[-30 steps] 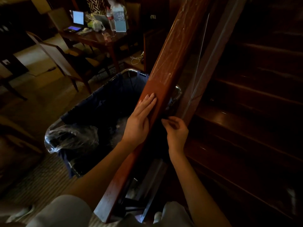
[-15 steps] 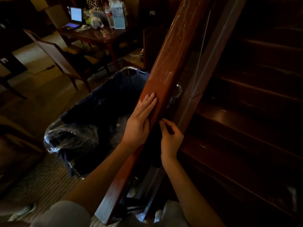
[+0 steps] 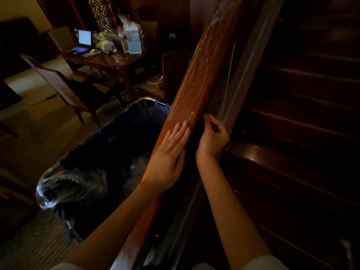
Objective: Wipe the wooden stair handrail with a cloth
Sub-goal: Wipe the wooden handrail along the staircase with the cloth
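The wooden handrail runs from bottom centre up to the top right, reddish brown with pale streaks higher up. My left hand lies flat on its top face, fingers straight and together. My right hand is at the rail's right side, fingers curled, thumb and forefinger pinching at the rail's edge. Between the two hands a dark cloth seems to hang down the shadowed side of the rail; its outline is hard to make out.
A dark blue cart bin with clear plastic bags stands left of the rail. Dark wooden stairs rise on the right. At the back left are a table with a laptop and bottles, plus a chair.
My right hand has moved up along the rail's right side and now sits level with my left hand's fingertips. My left hand has stayed flat on the rail.
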Action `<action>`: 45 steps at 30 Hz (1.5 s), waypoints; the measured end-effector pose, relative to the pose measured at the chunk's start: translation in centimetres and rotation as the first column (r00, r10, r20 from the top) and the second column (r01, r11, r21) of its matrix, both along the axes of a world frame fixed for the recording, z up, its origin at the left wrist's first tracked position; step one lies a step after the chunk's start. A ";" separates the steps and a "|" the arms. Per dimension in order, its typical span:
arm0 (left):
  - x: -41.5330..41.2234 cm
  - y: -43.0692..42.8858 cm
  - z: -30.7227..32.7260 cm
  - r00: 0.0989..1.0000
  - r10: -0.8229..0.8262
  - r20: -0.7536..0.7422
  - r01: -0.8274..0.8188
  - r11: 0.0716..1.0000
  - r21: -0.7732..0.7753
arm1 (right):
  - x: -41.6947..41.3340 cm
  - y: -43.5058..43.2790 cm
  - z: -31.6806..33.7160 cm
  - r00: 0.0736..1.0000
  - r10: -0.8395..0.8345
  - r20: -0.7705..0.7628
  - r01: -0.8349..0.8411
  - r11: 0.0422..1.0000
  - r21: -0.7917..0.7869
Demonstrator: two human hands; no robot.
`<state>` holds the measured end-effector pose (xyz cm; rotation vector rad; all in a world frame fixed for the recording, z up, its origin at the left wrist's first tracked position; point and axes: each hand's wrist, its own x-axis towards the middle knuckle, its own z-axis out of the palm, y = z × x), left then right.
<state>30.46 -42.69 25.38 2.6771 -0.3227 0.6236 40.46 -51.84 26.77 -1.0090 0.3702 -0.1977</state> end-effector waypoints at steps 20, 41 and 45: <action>0.8 -0.8 0.8 0.996 0.054 0.072 -0.045 0.992 -0.121 | 5.3 -0.3 5.0 0.996 -0.060 0.059 0.060 0.998 -0.010; 0.1 -1.0 0.7 0.989 0.130 0.069 -0.109 0.961 -0.252 | -10.7 2.1 -7.7 0.985 0.068 0.158 -0.011 0.941 -0.337; -0.3 -1.2 0.5 0.979 0.181 0.094 -0.144 0.940 -0.310 | -9.2 1.8 -6.2 0.983 0.086 0.164 -0.024 0.937 -0.348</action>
